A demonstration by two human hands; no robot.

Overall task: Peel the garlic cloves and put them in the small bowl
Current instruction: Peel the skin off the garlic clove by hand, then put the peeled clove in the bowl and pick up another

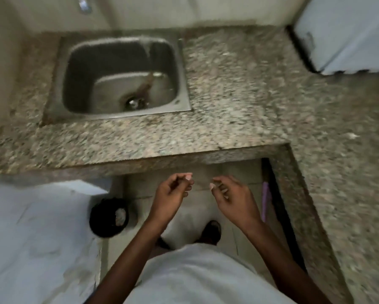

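- Left hand (172, 194) and right hand (232, 195), lower centre, hang before the counter (239, 84); each grip loosely curled, seemingly holding nothing.
- Garlic and bowl out of view.
- Sink (184, 84) upper left.

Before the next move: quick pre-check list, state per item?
1. Left hand free: cannot tell, fingers curled, maybe pinching a tiny scrap.
2. Right hand free: cannot tell, same blur.
3. Garlic cloves located: not ok, none identifiable in view.
4. Small bowl located: not ok, none visible on the granite counter.
5. Sink clear: ok, basin holds only a brown streak near the drain.
6. Hands over work surface: not ok, both hang below the counter edge, above the floor.
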